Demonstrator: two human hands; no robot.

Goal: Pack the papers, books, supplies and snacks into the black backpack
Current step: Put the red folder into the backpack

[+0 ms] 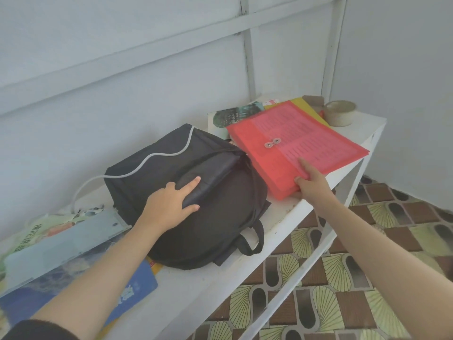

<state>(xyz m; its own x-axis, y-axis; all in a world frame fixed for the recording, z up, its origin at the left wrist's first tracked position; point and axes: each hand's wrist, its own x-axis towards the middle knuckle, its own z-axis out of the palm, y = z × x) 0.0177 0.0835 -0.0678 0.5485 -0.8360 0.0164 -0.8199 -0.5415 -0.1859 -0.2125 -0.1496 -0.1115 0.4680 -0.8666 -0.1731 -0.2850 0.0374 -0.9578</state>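
The black backpack point(196, 207) lay flat on a white table point(210, 285), its back toward the wall and its carry loop close to the table's front edge. A white cable point(157, 154) ran across the top of the backpack and off its left side.

The left hand point(166, 207) gripped a stiff flap on top of the backpack, index finger stretched over it and thumb curled beneath. Just right of the backpack, the right hand point(311, 182) pinched the near corner of a translucent red folder point(306, 141), thumb on top and fingers under. The folder's left edge touched or overlapped the backpack's right side, and its far right corner stuck out past the table's front edge.

A narrow bare strip of table lay in front of the backpack. Behind and right of the backpack were a yellow folder point(302, 104) under the red one, a book with a tree on its cover point(232, 116), and beyond them a tape roll point(339, 114). Left of the backpack, books point(137, 285) and a pale sheet point(66, 244) crowded the table.

The red folder had a two-button string clasp and lines of print inside, too blurred to read. Large characters on a green cover point(27, 234) left of the backpack were also not legible.
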